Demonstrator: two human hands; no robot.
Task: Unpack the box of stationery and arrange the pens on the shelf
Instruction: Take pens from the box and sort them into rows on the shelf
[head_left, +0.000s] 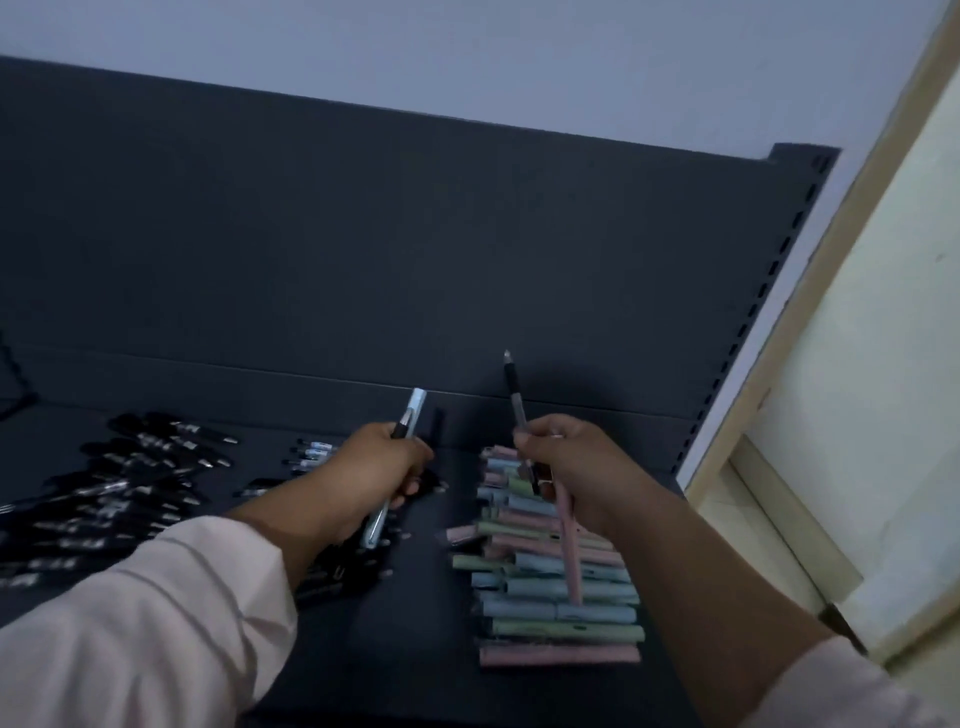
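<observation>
Both hands are up over the dark shelf (426, 649), a flat matte surface with a plain dark back panel (415, 234) rising behind it. The left hand (371, 475) has its fingers (410, 488) curled tight around a slim pale-blue pen (397, 465), a smooth, glossy barrel with a black grip section, angled so one end points to 1 o'clock and the other pokes out below the palm. The right hand (566, 467) pinches two sticks at once: a clear-barrelled pen (514, 397) with a black rubbery grip and metal tip standing almost upright toward 12 o'clock, and a pink pen (569, 545), matte and straight, slanting down to 6 o'clock over the pile. Under that hand lies the pastel stack (561, 597), cylindrical barrels in pink, green and blue laid crosswise in rough layers, ends not quite flush. At 9 o'clock from the left hand, black pens (130, 483) with silvery tips spread in a loose fan, shiny highlights on the barrels; a few more pale-blue pens (311, 452) sit just beside the left wrist. More black ones (343, 566) hide partly beneath the left forearm. Cream sleeves (156, 623), soft fabric, cover both arms. At 3 o'clock, a slotted metal upright (769, 291) edges the shelf, beside a pale wooden frame (810, 332).
</observation>
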